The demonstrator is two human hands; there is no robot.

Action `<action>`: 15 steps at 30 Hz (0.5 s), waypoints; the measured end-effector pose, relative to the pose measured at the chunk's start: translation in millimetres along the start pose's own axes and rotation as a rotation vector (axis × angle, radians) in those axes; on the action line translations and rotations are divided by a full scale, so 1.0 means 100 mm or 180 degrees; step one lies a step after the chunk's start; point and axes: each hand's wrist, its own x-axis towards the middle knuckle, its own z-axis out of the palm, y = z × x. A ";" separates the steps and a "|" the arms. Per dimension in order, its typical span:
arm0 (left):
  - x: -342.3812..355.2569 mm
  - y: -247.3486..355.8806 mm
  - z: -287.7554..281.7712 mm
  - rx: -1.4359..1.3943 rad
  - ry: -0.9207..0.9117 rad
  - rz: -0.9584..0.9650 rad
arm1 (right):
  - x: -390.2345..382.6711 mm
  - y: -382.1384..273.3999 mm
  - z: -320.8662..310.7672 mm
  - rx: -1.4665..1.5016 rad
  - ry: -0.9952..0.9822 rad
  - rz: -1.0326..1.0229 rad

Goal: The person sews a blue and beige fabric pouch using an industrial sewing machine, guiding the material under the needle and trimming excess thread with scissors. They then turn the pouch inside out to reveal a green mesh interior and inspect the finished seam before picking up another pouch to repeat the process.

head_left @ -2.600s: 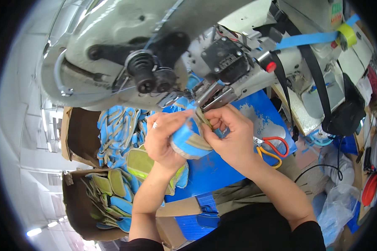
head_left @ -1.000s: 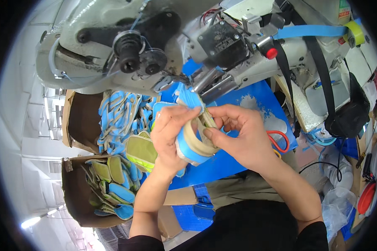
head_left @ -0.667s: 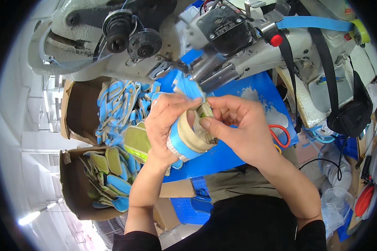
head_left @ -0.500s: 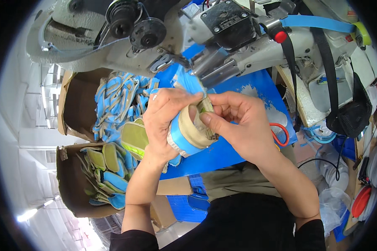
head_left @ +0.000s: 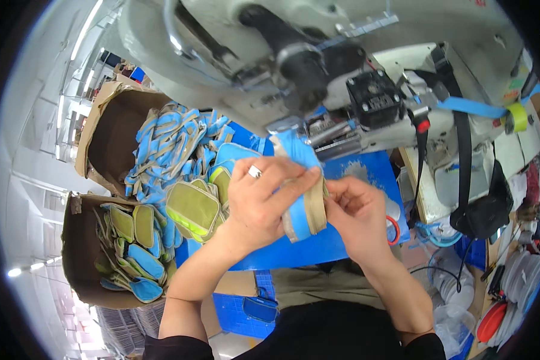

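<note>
My left hand [head_left: 259, 195], with a ring on one finger, grips a looped fabric band [head_left: 300, 217] from its left side. The band has a blue strip edged in beige, and its upper end runs under the sewing machine [head_left: 336, 138]. On the other side, my right hand [head_left: 361, 217] pinches the band's beige edge between thumb and fingers. The exact spot of the pinch is partly hidden. Left of my left hand lie padded olive-green pieces [head_left: 193, 207] with beige borders, partly over a blue one.
Blue-and-beige strips [head_left: 168, 150] are heaped beside an open cardboard box [head_left: 117, 135]. Another box [head_left: 78, 252] holds olive and blue pieces. Red-handled scissors [head_left: 393, 231] lie right on the blue worktop [head_left: 252, 258]. Black straps [head_left: 462, 132] hang at the right.
The view has shifted, bringing the machine lower in the picture. The band has turned so its loop opening no longer shows. Both hands still hold it.
</note>
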 end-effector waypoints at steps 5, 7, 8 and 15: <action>0.09 -0.14 -0.01 0.0204 0.0024 0.0019 | 0.17 -0.02 0.05 -0.0129 0.0004 0.0062; 0.15 -0.17 -0.01 0.0263 0.0023 0.0017 | 0.24 0.03 0.05 -0.0034 0.0037 0.0038; 0.15 -0.20 0.01 0.0319 0.0070 0.0072 | 0.27 0.01 0.07 -0.0047 0.0030 0.0022; 0.08 -0.24 0.06 0.0071 0.0141 -0.0148 | 0.36 0.02 0.09 0.0062 -0.0051 -0.0016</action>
